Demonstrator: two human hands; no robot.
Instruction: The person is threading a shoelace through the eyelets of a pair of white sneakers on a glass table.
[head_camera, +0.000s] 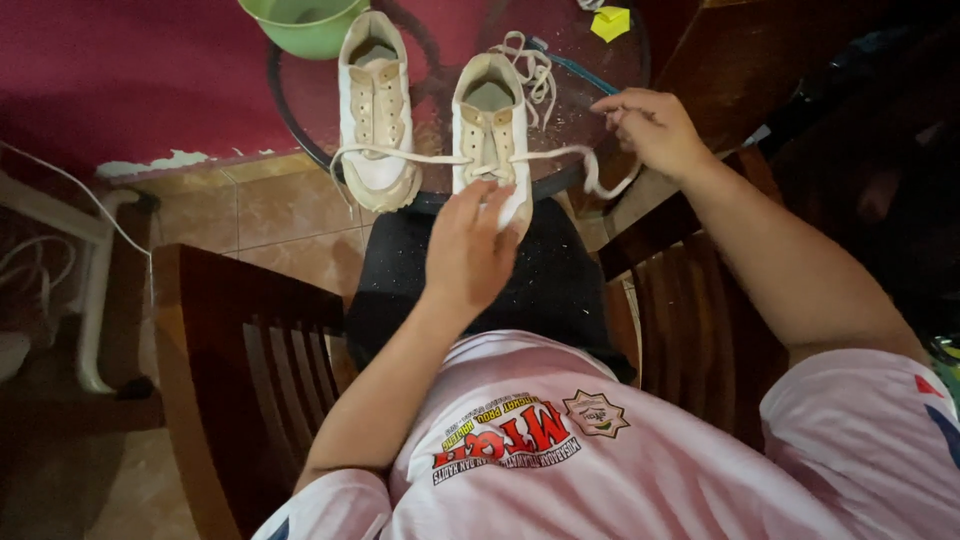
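Two white and beige shoes stand side by side on a small round dark table (300, 100), toes toward me. My left hand (468, 250) rests on the toe of the right-hand shoe (490, 125), fingers spread over it. My right hand (652, 128) pinches one end of a white lace (560, 155) that runs through the lowest eyelets of that shoe. The lace's other end stretches left across the toe of the left-hand shoe (376, 110). A second loose lace (530, 65) lies bunched behind the right-hand shoe.
A green plastic bowl (305, 22) sits at the table's back edge, and a small yellow object (610, 22) lies at the far right. Dark wooden chairs (250, 350) stand on both sides of my legs. Tiled floor and white cables (80, 200) are on the left.
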